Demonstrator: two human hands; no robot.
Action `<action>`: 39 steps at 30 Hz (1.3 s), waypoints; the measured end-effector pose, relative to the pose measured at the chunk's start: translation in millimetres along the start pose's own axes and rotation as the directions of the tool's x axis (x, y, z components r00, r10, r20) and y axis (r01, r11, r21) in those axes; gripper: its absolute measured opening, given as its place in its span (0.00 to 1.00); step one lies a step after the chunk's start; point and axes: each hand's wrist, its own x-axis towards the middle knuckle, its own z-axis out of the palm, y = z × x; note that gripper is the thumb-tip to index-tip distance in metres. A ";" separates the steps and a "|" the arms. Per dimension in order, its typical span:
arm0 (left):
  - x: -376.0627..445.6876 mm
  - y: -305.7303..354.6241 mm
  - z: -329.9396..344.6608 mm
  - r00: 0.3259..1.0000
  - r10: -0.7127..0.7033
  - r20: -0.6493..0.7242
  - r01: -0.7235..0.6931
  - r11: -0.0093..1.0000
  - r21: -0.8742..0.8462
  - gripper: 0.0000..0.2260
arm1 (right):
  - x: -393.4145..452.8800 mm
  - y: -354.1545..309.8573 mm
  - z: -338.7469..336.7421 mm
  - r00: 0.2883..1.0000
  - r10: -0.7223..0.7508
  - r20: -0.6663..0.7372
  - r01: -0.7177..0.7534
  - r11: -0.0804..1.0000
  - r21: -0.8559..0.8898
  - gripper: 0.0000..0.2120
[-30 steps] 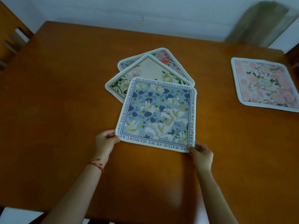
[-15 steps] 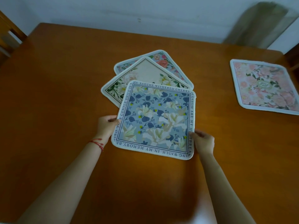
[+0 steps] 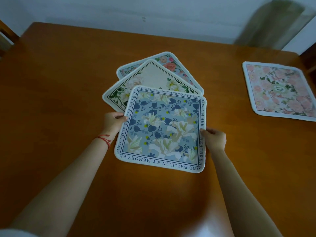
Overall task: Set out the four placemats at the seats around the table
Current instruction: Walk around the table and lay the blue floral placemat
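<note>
A blue floral placemat (image 3: 162,129) with a lettered border lies in the middle of the wooden table (image 3: 59,93). My left hand (image 3: 112,123) pinches its left edge and my right hand (image 3: 214,138) pinches its right edge. Its far part overlaps a cream placemat with green leaves (image 3: 153,77), which in turn covers most of a third placemat with red and pink flowers (image 3: 168,63). A pink floral placemat (image 3: 280,91) lies flat by itself at the table's right side.
A wooden chair back (image 3: 6,36) shows at the far left edge. A grey-green curtain or cloth (image 3: 270,23) hangs against the white wall beyond the table's far right corner. Bare tabletop lies to the left and in front of me.
Both hands have slid from the blue placemat's near corners up to the middle of its side edges. The blue placemat has stayed overlapping the pile.
</note>
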 end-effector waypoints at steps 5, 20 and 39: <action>-6.3 2.9 -2.5 1.000 0.009 -0.009 -0.009 1.000 -0.016 0.10 | -4.8 3.6 -2.7 1.000 -0.003 -0.024 0.004 1.000 0.027 0.04; -80.9 -6.0 -18.2 0.998 0.059 0.020 -0.056 0.993 -0.106 0.09 | -71.2 19.3 -53.5 0.991 -0.131 -0.039 0.128 0.990 -0.055 0.05; -187.9 -8.6 -11.0 0.968 0.226 0.107 -0.217 0.972 -0.094 0.08 | -156.9 57.3 -138.1 0.968 -0.194 -0.161 0.190 0.981 -0.040 0.05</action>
